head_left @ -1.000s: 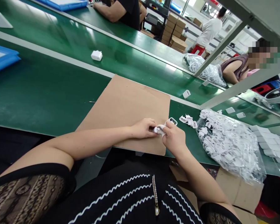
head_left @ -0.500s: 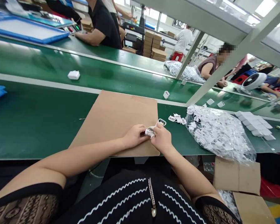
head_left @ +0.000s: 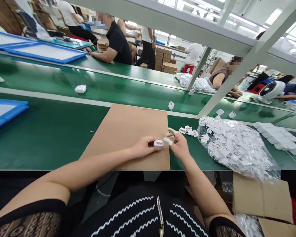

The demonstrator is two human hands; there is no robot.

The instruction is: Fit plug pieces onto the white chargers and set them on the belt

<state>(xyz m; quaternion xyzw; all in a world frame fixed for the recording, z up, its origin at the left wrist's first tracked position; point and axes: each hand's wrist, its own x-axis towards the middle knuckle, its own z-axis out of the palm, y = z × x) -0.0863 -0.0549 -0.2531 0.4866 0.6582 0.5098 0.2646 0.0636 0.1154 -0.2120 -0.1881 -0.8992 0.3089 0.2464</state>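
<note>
My left hand (head_left: 146, 146) is closed on a white plug charger (head_left: 159, 143), its pins pointing up, above the right part of a brown cardboard sheet (head_left: 128, 123). Just to the right is my right hand (head_left: 179, 144), thumb and forefinger apart, with pale coverings on the fingertips. Blur hides some detail around those fingertips, and I see nothing plainly gripped. Several small white plug parts (head_left: 188, 130) lie on the green bench to the right of this hand. Beyond them a clear plastic bag (head_left: 239, 148) is full of similar white parts.
White charger housings (head_left: 277, 136) stand in rows at the far right. Single white pieces (head_left: 80, 89) sit on the green belt (head_left: 128, 90) behind. A blue-framed tray (head_left: 7, 112) is at left. A metal post (head_left: 227, 82) rises behind the bag. Co-workers (head_left: 117, 41) sit across the belt.
My right hand has pulled away to the right from the white charger, which my left hand still holds, pins now visible. The whole view has shifted, showing more of the blue-framed tray at left.
</note>
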